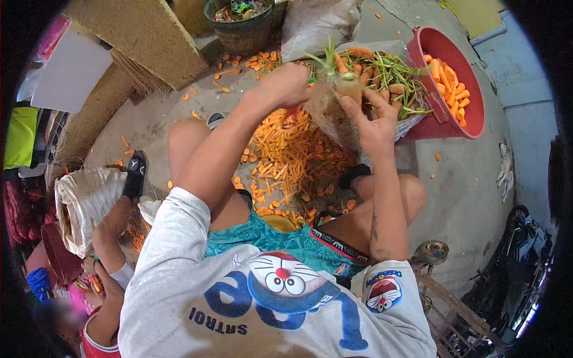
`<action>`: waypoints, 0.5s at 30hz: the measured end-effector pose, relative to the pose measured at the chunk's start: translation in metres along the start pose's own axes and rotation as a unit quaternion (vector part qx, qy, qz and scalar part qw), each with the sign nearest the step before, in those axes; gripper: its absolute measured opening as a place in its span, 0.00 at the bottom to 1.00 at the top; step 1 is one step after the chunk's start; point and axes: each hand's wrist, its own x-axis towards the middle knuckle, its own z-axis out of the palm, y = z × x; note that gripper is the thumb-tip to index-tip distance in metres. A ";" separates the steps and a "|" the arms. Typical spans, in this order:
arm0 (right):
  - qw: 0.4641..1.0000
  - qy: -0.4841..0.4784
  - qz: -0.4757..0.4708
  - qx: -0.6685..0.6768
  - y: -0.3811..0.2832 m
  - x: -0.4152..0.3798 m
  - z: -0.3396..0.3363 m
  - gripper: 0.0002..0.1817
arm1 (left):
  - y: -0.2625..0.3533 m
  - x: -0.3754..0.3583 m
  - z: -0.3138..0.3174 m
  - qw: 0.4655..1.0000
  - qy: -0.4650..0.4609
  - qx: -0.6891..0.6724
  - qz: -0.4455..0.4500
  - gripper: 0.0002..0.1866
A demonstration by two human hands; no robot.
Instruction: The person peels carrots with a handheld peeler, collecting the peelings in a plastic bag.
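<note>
My left hand (289,83) is closed in a fist above the peelings, with a small green piece showing at its fingers; what it grips is mostly hidden. Close to its right, my right hand (376,122) has thumb and fingers curled around a carrot (349,88), blurred and with a green stem end. Beneath and beyond this hand, a clear plastic bag (325,113) holds several unpeeled carrots (360,52) and green stalks (397,71). Orange peelings and cut pieces (283,146) are heaped on the floor between my legs.
A red bucket (427,113) lies tilted at the right with peeled carrots (449,86) inside. A dark bin (242,33) and a white sack (319,27) stand at the back. Another person's hands (95,280) hold orange pieces at the lower left. A metal rack (453,310) stands lower right.
</note>
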 end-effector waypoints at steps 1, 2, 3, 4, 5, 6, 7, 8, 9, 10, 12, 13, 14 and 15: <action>1.000 -0.001 -0.004 -0.002 0.004 0.003 -0.002 0.20 | -0.004 0.004 -0.003 0.997 -0.046 0.038 -0.047 0.14; 0.997 0.055 -0.006 0.047 0.013 0.006 -0.005 0.19 | -0.006 0.005 -0.001 0.997 -0.042 0.036 -0.046 0.14; 0.989 0.114 -0.004 0.098 0.021 0.007 -0.008 0.19 | -0.003 -0.001 -0.002 0.999 0.027 -0.026 -0.015 0.15; 0.988 0.121 0.000 0.098 0.027 0.010 -0.014 0.19 | -0.003 -0.005 -0.003 0.992 0.091 -0.086 0.017 0.15; 0.987 0.111 0.012 0.112 0.035 0.013 -0.023 0.18 | -0.013 0.002 0.002 0.986 0.127 -0.089 0.059 0.17; 0.987 0.100 0.023 0.125 0.033 0.014 -0.025 0.18 | -0.016 0.005 -0.001 0.987 0.122 -0.087 0.062 0.17; 0.991 0.084 0.049 0.096 0.030 0.012 -0.028 0.17 | -0.019 0.007 -0.004 0.971 0.182 -0.134 0.083 0.17; 0.991 0.082 0.050 0.095 0.027 0.011 -0.028 0.17 | -0.021 0.008 -0.005 0.948 0.243 -0.181 0.099 0.17; 0.986 0.084 0.084 0.118 0.023 0.011 -0.027 0.16 | -0.017 0.009 -0.008 0.900 0.245 -0.341 0.120 0.15; 0.979 0.087 0.117 0.142 0.021 0.010 -0.026 0.15 | -0.015 0.007 -0.010 0.899 0.247 -0.341 0.117 0.15; 0.964 0.071 0.134 0.218 0.021 0.007 -0.023 0.15 | -0.011 0.005 -0.017 0.847 0.210 -0.476 0.109 0.13; 0.943 0.058 0.150 0.293 0.021 0.006 -0.022 0.16 | -0.012 0.010 -0.011 0.825 0.195 -0.516 0.124 0.14; 0.943 0.057 0.152 0.291 0.021 0.006 -0.019 0.16 | -0.009 0.011 -0.007 0.824 0.196 -0.518 0.122 0.14; 0.933 0.063 0.152 0.320 0.020 0.005 -0.015 0.15 | -0.005 0.011 -0.003 0.822 0.194 -0.522 0.122 0.14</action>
